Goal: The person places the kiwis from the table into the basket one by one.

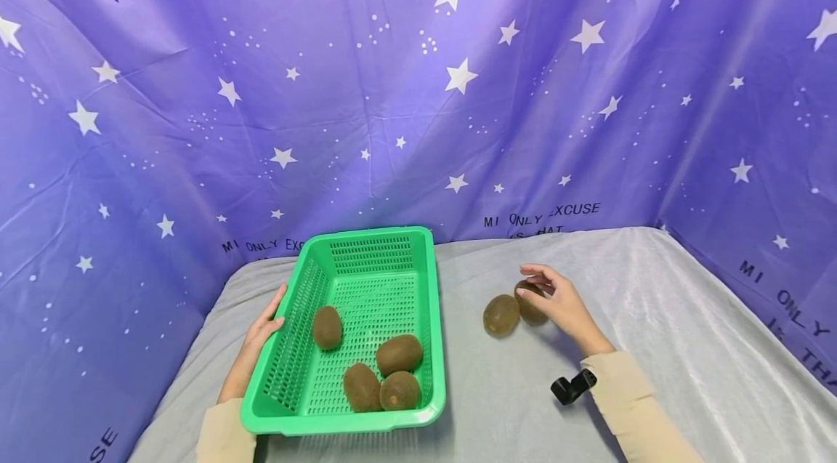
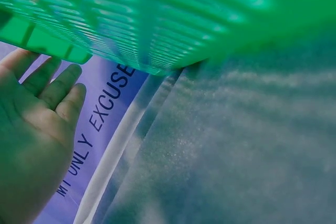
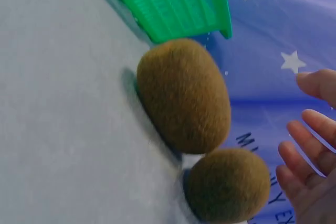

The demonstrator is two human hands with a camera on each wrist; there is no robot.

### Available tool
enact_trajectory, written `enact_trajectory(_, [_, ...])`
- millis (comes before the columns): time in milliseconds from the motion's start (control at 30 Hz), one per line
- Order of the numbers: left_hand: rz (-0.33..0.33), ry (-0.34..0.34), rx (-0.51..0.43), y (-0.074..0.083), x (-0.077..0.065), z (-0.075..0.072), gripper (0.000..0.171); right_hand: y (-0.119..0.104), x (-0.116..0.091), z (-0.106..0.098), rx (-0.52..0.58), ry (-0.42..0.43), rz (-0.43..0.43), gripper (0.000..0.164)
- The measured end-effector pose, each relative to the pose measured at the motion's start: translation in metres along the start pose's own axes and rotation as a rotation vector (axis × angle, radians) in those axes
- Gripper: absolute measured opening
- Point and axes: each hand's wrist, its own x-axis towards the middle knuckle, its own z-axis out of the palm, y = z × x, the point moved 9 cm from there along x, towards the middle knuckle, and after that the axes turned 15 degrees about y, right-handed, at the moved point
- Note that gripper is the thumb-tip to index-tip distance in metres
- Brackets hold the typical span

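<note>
My left hand (image 1: 257, 339) holds the left rim of a green plastic basket (image 1: 434, 325), thumb at the rim and fingers along the outside. In the left wrist view, those fingertips (image 2: 67, 80) come up under the rim. Several brown kiwis lie inside: one kiwi (image 1: 327, 328) by the left wall, the others, such as this kiwi (image 1: 399, 355), grouped in the near right corner. Over the cloth to the right, my right hand (image 1: 562, 302) hovers at a kiwi (image 1: 531, 312), fingers loosely spread and holding nothing. Another kiwi (image 1: 500, 316) sits right against it on the left.
A grey cloth (image 1: 497, 405) covers the table. Purple curtains (image 1: 366, 85) with white stars and lettering hang behind and at both sides. A small black device (image 1: 572, 387) is at my right wrist. The basket stands left of the two loose kiwis.
</note>
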Motion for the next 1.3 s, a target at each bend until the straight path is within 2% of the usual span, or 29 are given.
enact_trajectory(167, [-0.070,0.028,0.055,-0.002,-0.004,-0.002,0.057,0.011,0.001,-0.005,-0.035,0.027,0.022,0.048])
enact_trajectory(333, [-0.097,0.044,0.077,-0.005,-0.005,-0.005,0.057,0.028,0.003,-0.007,-0.036,0.013,0.092,0.055])
enact_trajectory(533, [-0.108,0.040,0.070,-0.004,-0.006,-0.004,0.057,0.038,-0.001,-0.001,-0.054,-0.081,0.186,0.067])
enact_trajectory(667, [-0.128,0.051,0.072,-0.005,-0.006,-0.004,0.057,0.040,-0.004,0.005,-0.053,-0.135,0.187,0.070])
enact_trajectory(900, [-0.096,0.054,0.098,0.000,-0.005,-0.003,0.057,0.040,-0.007,0.008,-0.017,-0.170,0.190,0.069])
enact_trajectory(1133, [-0.129,0.041,0.076,-0.001,-0.006,-0.001,0.057,0.043,-0.007,0.008,0.014,-0.160,0.213,0.071])
enact_trajectory(1233, [-0.112,0.036,0.078,-0.002,-0.005,-0.001,0.057,0.044,-0.007,0.006,-0.012,-0.148,0.209,0.070])
enact_trajectory(1300, [-0.077,0.034,0.070,-0.002,-0.004,-0.001,0.057,0.043,-0.007,0.006,-0.027,-0.143,0.201,0.070])
